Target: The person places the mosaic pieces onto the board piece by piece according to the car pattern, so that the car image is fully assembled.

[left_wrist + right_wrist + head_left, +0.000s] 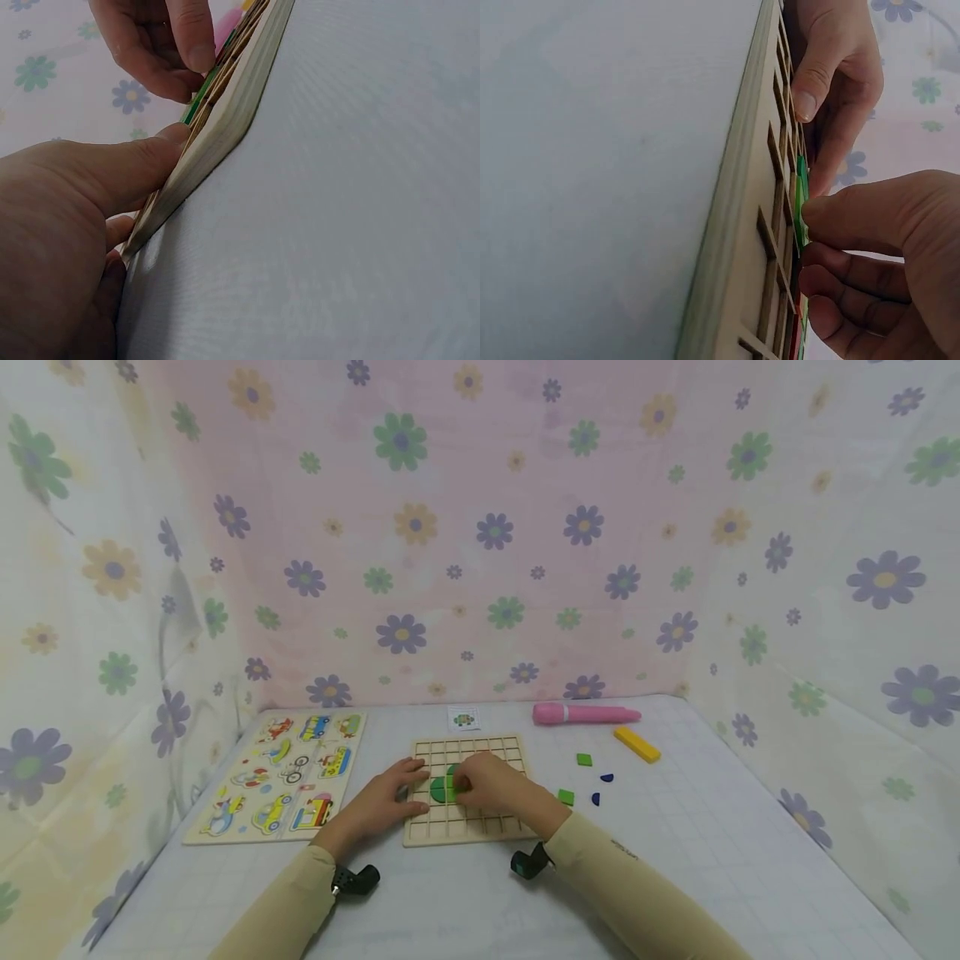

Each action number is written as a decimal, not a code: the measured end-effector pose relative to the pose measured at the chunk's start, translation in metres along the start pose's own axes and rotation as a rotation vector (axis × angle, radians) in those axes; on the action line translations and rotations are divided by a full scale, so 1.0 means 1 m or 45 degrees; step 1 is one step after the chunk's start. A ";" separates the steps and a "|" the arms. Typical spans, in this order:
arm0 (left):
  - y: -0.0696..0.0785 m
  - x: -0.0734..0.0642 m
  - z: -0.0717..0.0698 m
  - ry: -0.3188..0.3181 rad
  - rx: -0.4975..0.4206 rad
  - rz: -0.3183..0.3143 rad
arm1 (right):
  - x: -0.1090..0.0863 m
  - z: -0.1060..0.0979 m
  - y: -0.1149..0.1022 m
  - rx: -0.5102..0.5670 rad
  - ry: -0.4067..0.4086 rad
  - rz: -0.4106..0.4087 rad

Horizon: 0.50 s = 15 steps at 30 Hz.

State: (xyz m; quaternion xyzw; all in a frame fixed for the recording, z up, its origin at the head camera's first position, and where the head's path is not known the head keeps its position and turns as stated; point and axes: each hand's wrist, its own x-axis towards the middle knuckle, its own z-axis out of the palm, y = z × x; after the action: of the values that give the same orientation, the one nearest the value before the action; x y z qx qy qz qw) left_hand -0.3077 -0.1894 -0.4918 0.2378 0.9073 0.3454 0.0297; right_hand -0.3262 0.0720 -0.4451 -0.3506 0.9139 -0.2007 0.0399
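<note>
A wooden grid board (468, 837) lies on the table in the head view. My left hand (378, 802) rests on its left edge, thumb and fingers loosely spread; the left wrist view shows the thumb (146, 161) against the rim. Over the board's middle, my right hand (495, 785) has curled fingers and pinches a light green tile (451, 783). Beside that tile sit dark green rounded pieces (438, 790) in the grid. In the right wrist view the thumb (847, 217) touches the green piece, and a red piece (794, 334) shows under the fingers.
Left of the board lies a picture puzzle (285, 777) with vehicles. A small picture card (464, 718) is behind it. On the right are a pink pen-shaped object (588, 714), a yellow bar (637, 745), green squares (584, 760) and blue half-rounds (607, 777). Flowered cloth (465, 543) walls surround the table.
</note>
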 end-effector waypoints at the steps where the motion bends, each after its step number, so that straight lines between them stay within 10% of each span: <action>1: 0.000 0.000 0.000 -0.004 0.001 -0.002 | -0.002 -0.002 0.001 0.004 0.006 0.004; 15: -0.002 0.000 -0.001 -0.007 0.013 0.002 | -0.054 -0.061 0.044 0.039 0.107 0.137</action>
State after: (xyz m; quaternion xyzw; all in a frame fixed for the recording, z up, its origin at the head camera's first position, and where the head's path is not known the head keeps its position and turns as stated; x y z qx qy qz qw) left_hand -0.3082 -0.1913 -0.4923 0.2397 0.9087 0.3403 0.0307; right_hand -0.3257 0.1579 -0.4101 -0.2916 0.9291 -0.2267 0.0174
